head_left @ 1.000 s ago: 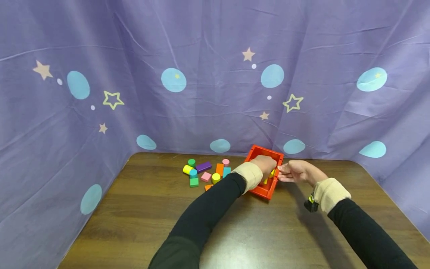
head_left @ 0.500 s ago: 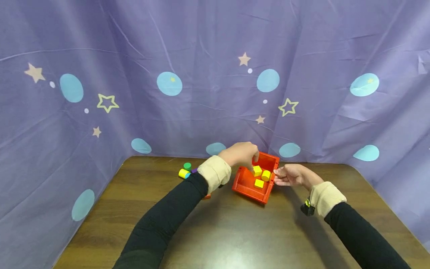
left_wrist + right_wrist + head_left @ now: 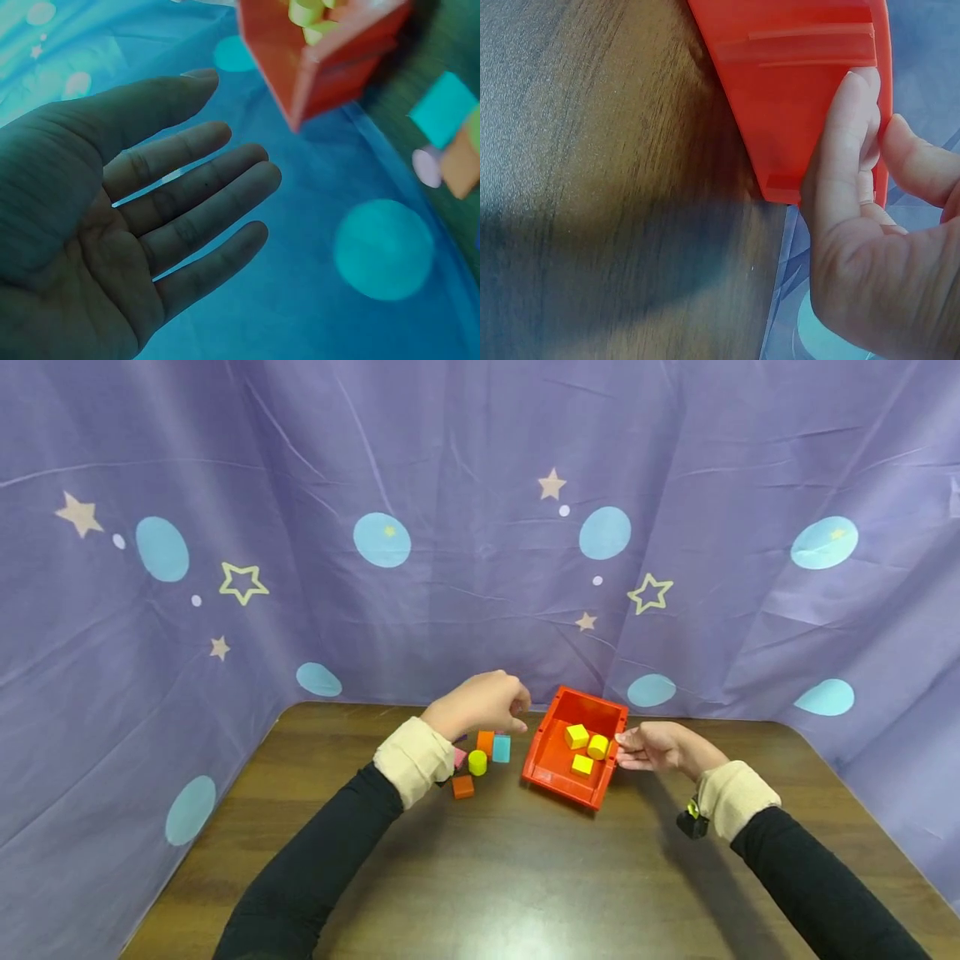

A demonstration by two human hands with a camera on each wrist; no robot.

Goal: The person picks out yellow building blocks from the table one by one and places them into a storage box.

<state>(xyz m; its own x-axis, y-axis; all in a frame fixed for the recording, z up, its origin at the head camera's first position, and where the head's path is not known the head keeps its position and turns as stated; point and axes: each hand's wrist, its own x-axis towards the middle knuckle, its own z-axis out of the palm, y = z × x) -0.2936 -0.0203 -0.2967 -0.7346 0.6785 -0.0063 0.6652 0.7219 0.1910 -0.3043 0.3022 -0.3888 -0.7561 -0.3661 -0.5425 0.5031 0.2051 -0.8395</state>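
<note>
Right hand (image 3: 654,748): pinches the right wall of the red bin (image 3: 542,758), thumb over the rim and fingers (image 3: 847,142) flat on the outside face; grip confirmed in the right wrist view.
Left hand (image 3: 483,702): holds nothing; raised above the loose blocks, left of the bin. The left wrist view shows its fingers (image 3: 195,195) nearly straight and spread.
Bin: sits on the tabletop (image 3: 525,877) near the back edge, between the two hands, turned at an angle.
Bin contents, counted: three yellow pieces, namely a cube (image 3: 576,736), a cylinder (image 3: 597,747) and a second cube (image 3: 581,765).
Loose blocks, counted as visible: one yellow cylinder (image 3: 477,762), one teal block (image 3: 501,748), one orange block (image 3: 485,742) at the back, one orange block (image 3: 462,787) nearer the person, one pink block (image 3: 458,757) partly behind the left cuff. More may lie hidden under the arm.
Risk one: the bin is held at one wall only, by a light pinch. In my judgement a pull or lift from that side could tip it and roll the cylinder out.
Risk two: the left cuff hangs low over the blocks. A sweep of the arm could scatter them.
</note>
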